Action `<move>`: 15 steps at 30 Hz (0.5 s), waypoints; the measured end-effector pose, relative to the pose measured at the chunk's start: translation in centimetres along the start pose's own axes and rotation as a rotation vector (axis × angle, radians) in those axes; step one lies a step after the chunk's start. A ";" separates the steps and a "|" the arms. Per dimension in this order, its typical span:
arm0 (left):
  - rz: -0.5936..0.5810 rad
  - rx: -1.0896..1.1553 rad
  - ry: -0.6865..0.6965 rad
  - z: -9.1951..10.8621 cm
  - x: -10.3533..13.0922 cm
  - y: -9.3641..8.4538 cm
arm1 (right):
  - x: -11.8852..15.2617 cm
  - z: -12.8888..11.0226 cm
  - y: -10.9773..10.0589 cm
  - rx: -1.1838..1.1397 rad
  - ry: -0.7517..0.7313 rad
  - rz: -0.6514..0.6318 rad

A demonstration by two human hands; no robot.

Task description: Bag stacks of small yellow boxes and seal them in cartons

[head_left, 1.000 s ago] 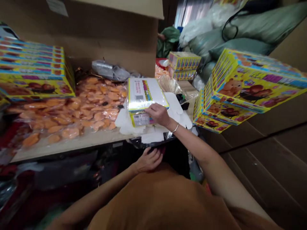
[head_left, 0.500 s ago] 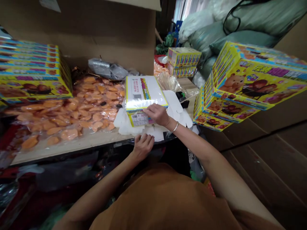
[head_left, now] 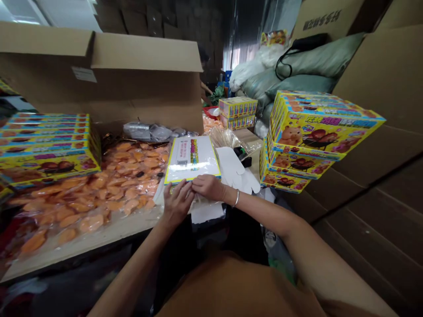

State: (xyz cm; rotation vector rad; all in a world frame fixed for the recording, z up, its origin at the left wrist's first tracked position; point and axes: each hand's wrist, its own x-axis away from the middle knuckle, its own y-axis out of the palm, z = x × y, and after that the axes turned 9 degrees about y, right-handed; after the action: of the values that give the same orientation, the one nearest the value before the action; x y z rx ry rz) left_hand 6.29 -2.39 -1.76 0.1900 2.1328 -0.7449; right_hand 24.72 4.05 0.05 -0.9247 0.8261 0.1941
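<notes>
A flat carton [head_left: 194,158] with a white printed back and yellow edges lies in front of me. At its near edge, the fingers of my left hand [head_left: 176,203] are stretched out and slightly apart, touching the left part of the front side. My right hand [head_left: 209,187], with a bracelet at the wrist, has its fingers bent together over the middle of that same edge, thumb side toward the left hand. The two hands nearly meet. White card pieces [head_left: 233,167] lie under and right of the carton. My hands hide most of its front side.
Bagged orange pieces [head_left: 122,176] cover the table on the left, beside stacked yellow cartons [head_left: 49,149]. More yellow cartons [head_left: 310,132] stand stacked on the right. Behind are a big cardboard box [head_left: 145,88], thin sticks in plastic [head_left: 228,138] and stuffed sacks [head_left: 297,81].
My left hand has come up from the table edge to the carton's near edge. My right hand stays at that edge. The lower front flap is now hidden, and the view has tilted up.
</notes>
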 end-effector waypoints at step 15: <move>-0.072 0.097 0.033 -2.9 -2.0 1.3 | 2.0 -0.8 -4.3 -0.136 0.269 -0.141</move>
State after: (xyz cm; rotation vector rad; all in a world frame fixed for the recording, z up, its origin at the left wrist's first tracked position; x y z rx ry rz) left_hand 6.08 0.57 0.60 0.1788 2.1456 -0.8938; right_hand 27.78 0.45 1.12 -1.1495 0.9997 0.0025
